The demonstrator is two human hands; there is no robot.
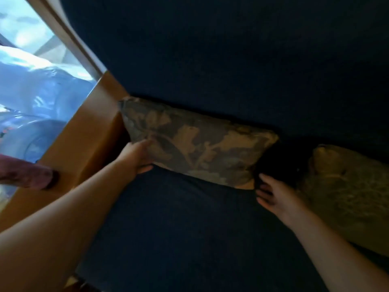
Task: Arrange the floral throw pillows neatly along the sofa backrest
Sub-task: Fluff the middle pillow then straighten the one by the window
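Dark navy upholstery covers the sofa: a tall, smooth backrest (231, 60) rising behind a flat seat cushion (179, 228), both of a fine, matte weave that soaks up most of the light. A wooden armrest (84, 144) in a warm honey tone, flat-topped and boxy, closes the sofa's left end.

2 floral throw pillows sit on the seat. The first floral pillow (195, 144) is a plump rectangle of woven tapestry-like fabric, with large tan and beige leaf-and-blossom shapes on a muted olive-grey ground. It leans against the base of the backrest, its left corner pressed up to the armrest, its long edge running slantwise across the view. The second pillow (347, 186) lies to the right, apart from the first with a dark gap between them; its fabric looks yellower and finely textured, though blur hides the pattern.

The left hand (136, 157) grasps the first pillow's lower left corner, fingers on its face and thumb tucked beneath. The right hand (271, 192) is released, fingers spread and loose, just beside the pillow's lower right corner; whether the fingertips touch it cannot be told.

Beyond the armrest, pale blue-white shapes are too washed out to identify.
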